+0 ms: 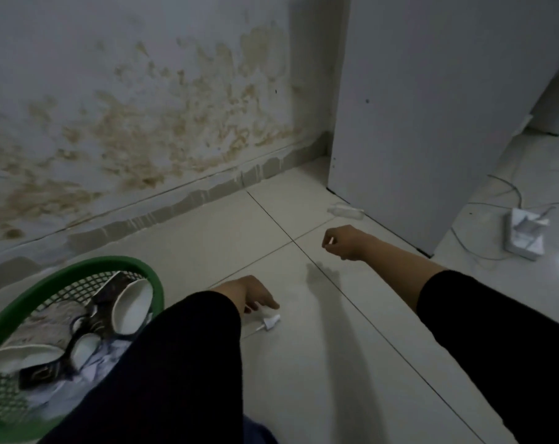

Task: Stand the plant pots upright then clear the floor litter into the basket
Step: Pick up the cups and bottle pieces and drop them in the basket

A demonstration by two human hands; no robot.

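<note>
Litter: right hand (pixel 342 243) pinching white scrap (pixel 330 241); left hand (pixel 252 296), fingers loose, reaching for nozzle (pixel 269 322). Grip firmly, drop both into basket (pixel 89 267).

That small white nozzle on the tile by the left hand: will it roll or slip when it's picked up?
The nozzle looks like thin plastic, so probably very light. Its round, tapered shape suggests it could roll in a curve if nudged. The glossy floor tile may let it skid, so the left hand would likely do better pinching than pushing it.
</note>
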